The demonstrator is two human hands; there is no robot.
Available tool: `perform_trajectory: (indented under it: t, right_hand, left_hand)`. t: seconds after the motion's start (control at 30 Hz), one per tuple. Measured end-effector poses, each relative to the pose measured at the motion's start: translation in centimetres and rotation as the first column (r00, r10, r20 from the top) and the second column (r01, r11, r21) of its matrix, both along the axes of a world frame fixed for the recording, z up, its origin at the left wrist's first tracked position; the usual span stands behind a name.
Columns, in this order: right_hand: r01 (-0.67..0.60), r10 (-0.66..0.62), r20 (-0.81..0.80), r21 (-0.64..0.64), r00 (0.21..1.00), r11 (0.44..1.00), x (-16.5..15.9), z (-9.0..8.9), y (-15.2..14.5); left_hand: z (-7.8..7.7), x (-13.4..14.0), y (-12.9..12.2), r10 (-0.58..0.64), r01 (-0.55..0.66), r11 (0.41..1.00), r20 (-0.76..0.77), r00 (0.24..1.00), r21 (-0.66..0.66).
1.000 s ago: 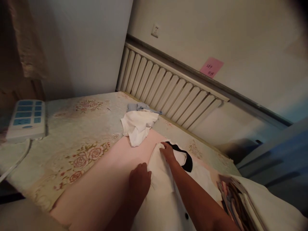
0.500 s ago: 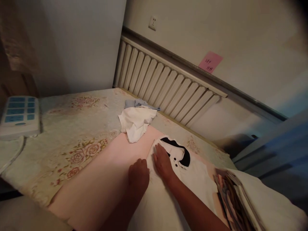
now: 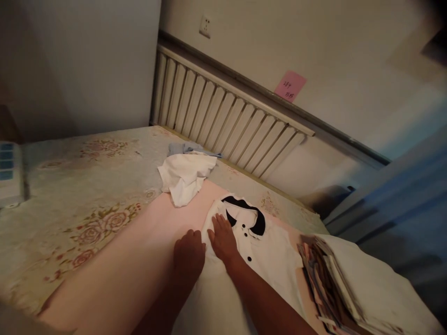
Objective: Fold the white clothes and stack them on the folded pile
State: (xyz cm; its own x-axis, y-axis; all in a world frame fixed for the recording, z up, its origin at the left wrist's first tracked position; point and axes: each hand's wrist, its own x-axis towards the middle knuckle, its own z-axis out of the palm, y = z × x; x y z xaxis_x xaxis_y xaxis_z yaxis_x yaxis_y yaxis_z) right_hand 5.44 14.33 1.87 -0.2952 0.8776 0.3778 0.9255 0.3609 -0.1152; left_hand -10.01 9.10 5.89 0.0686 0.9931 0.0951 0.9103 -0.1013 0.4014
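Observation:
A white shirt (image 3: 270, 260) with a black collar and black buttons lies spread on a pink sheet (image 3: 139, 260). My left hand (image 3: 190, 253) is curled closed at the shirt's left edge and pinches the cloth there. Flat on the shirt just left of the collar rests my right hand (image 3: 223, 238), its fingers stretched out and holding nothing. The tips of the left fingers and the cloth between them are mostly hidden.
Beyond the sheet lie a crumpled white cloth (image 3: 185, 174) and a blue-grey cloth (image 3: 185, 149). A stack of folded fabrics (image 3: 331, 279) stands at the right. A white device (image 3: 10, 177) sits at the left. Behind the table is a radiator (image 3: 223, 111).
The view has swung right, so everything sits further left. My right hand has slid slightly down the shirt from near the collar's top. My left hand stays closed at the edge.

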Motion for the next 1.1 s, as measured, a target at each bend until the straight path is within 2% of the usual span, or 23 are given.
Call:
perform_trajectory:
  t: [0.13,0.27,0.5,0.67,0.77,0.87,0.97,1.1]
  right_hand:
    - [0.003,-0.003,0.004,0.002,1.0,1.0,0.0,0.3,0.0]
    - [0.019,-0.018,0.023,-0.031,1.0,0.999,-0.2,0.8,0.0]
    - [0.04,-0.04,0.021,-0.032,0.999,0.999,-0.2,1.0,0.3]
    - [0.125,-0.117,0.08,-0.09,0.99,0.988,-0.3,3.8,3.3]
    - [0.061,-0.047,0.129,-0.107,0.991,0.992,-0.9,5.9,5.6]
    - [-0.049,0.09,0.219,-0.188,0.972,0.981,-1.6,7.0,7.3]
    - [-0.079,0.169,0.315,-0.278,0.934,0.957,-2.3,6.9,8.4]
    - [-0.05,0.177,0.388,-0.315,0.904,0.948,-2.5,6.4,9.3]
  left_hand:
    - [0.1,0.0,-0.1,-0.014,0.014,1.0,-0.012,1.0,-0.027]
    - [0.4,-0.2,-0.1,-0.011,0.011,0.994,0.0,1.0,-0.109]
    - [0.8,-0.9,0.4,0.01,0.043,0.957,0.178,0.984,-0.288]
    - [1.0,-0.9,0.6,0.029,0.042,0.941,0.205,0.978,-0.335]
    - [0.7,-0.8,0.5,0.052,0.032,0.937,0.23,0.972,-0.348]
    - [0.4,-0.8,0.3,0.066,0.03,0.94,0.267,0.961,-0.341]
    - [0.4,-0.9,0.0,0.064,0.036,0.948,0.299,0.952,-0.318]
    - [0.7,-0.9,-0.3,0.052,0.049,0.952,0.318,0.947,-0.301]
